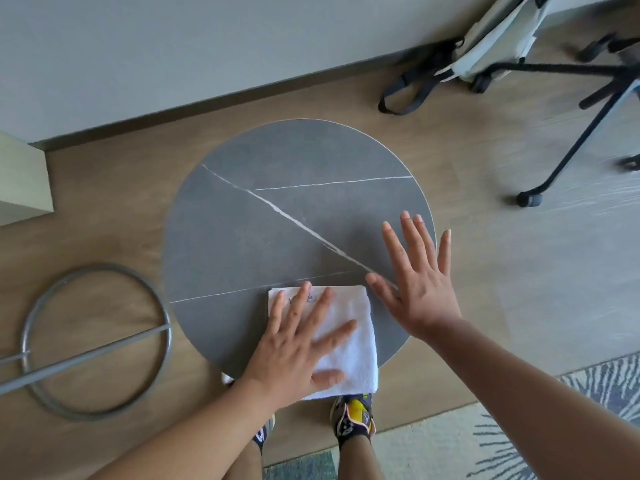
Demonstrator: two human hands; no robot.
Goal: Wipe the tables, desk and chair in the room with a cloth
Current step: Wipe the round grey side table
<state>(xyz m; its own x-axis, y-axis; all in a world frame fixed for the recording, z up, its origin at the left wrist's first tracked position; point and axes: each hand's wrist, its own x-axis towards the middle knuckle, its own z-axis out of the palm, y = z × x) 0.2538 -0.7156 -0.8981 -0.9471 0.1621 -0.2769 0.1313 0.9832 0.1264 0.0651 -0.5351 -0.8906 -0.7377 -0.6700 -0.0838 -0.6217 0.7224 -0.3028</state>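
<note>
The cloth [353,327] is being pressed flat at the table's [263,223] six o'clock edge by the left hand [298,348], fingers [298,306] spread wide, label [310,298] half hidden. The right hand [420,285] is being held splayed at four o'clock; contact unclear.

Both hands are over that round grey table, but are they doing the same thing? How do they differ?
The left hand lies flat on the white cloth; the right hand has only bare table under it. The left hand sits at the table's near edge; the right hand reaches farther in, towards the right rim. Both are open, fingers straight and spread.
</note>
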